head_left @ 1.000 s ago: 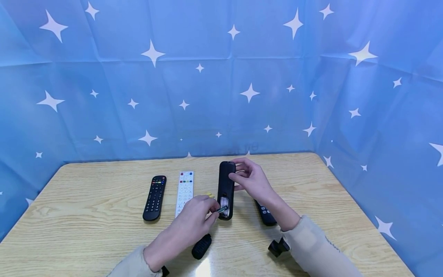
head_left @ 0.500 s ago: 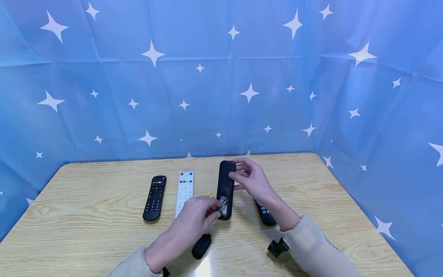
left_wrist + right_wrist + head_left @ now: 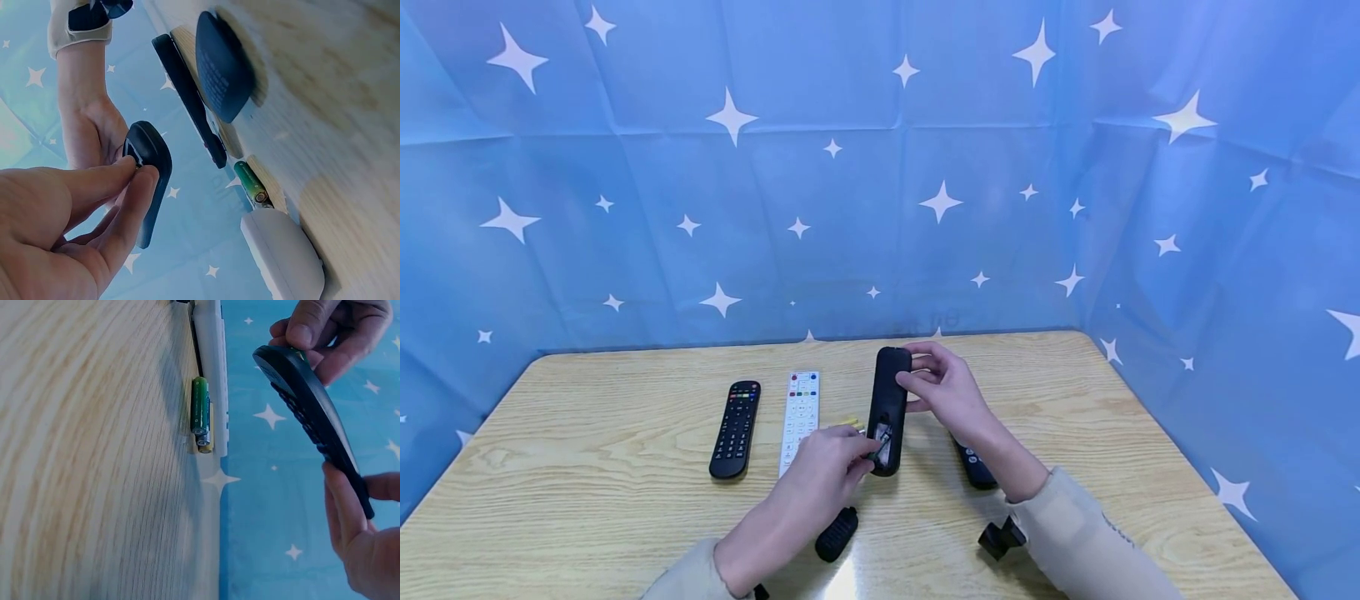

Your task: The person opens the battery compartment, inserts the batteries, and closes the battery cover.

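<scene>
Right grip (image 3: 946, 390), thumb and fingers closed on the far end of a black remote (image 3: 889, 402), holds it tilted above the counter (image 3: 625, 433). Left grip (image 3: 829, 460) pinches a battery (image 3: 881, 447) slanted at the remote's uncovered bay (image 3: 884, 458). Loose batteries (image 3: 199, 406) lie beside a white remote (image 3: 801, 415) on the counter.

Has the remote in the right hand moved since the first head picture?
Yes, slightly: in the head view the lower end of the held remote has swung left, toward the white remote lying on the table.
</scene>
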Demonstrator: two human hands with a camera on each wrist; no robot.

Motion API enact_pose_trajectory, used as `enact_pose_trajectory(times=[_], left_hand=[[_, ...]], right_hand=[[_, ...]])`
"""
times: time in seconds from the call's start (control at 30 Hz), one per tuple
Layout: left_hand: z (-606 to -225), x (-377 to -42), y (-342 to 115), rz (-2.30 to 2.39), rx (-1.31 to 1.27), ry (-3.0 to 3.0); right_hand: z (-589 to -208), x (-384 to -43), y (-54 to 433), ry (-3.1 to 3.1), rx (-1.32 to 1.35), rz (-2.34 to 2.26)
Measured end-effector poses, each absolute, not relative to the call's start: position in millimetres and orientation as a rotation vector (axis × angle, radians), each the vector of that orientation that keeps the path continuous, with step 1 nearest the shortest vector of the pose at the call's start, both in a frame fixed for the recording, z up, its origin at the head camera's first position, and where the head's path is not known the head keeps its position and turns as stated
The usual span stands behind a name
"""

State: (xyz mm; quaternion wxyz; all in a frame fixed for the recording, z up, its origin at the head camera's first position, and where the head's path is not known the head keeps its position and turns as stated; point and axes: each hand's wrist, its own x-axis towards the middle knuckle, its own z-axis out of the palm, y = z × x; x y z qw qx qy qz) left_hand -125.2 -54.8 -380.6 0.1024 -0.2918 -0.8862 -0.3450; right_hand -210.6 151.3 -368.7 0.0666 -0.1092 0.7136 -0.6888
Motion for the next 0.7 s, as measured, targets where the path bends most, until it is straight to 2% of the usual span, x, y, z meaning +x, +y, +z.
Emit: enact_pose_trajectory(times=[0.7], left_hand=[[-381.6, -123.6, -52.6, -0.976, -0.877, -2.593]], right_hand=[[-369.6, -209.1, 150.8, 2.138, -0.336, -2.097]])
